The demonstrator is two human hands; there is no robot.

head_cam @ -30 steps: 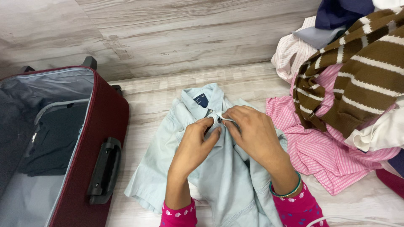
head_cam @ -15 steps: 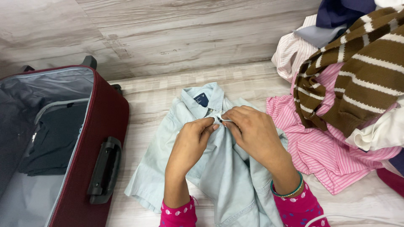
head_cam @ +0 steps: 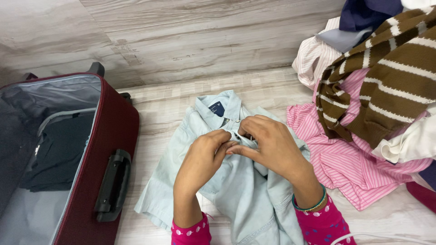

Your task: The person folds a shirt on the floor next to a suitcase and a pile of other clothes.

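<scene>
shirt: pale blue button-up shirt point(head_cam: 236, 190) lying flat on its back on the floor point(head_cam: 172, 97), collar point(head_cam: 225, 106) pointing away from the camera, dark blue neck label point(head_cam: 217, 109) showing inside it. Looks like soft, slightly crumpled cotton, laid out like that so the front placket is easy to get at

left hand: left hand point(head_cam: 200, 161) sits on the chest just below the collar, fingers point(head_cam: 222, 138) curled in and pinching one edge of the placket, I'd guess to keep the cloth taut

right hand: right hand point(head_cam: 268, 145) meets it from the other side, fingers point(head_cam: 240, 149) clenched on the opposite edge, so both hands are grasping the shirt at the same spot. Button itself is hidden under them, can't tell if it's through the hole

sleeves: bright pink dotted cuffs point(head_cam: 324, 227), plus a green bangle point(head_cam: 313, 206) on the right wrist

suitcase: maroon soft-sided suitcase point(head_cam: 109, 136) open at left, close beside the shirt, grey lining, something dark folded inside point(head_cam: 59, 152), black moulded handle point(head_cam: 112, 183) on its side

pile: heap of clothes at right, a pink striped shirt point(head_cam: 345, 163) touching the blue one's edge, a chunky brown and white striped knit point(head_cam: 390, 81) draped over it

floor: pale wood-grain planks, smooth and matte
</scene>
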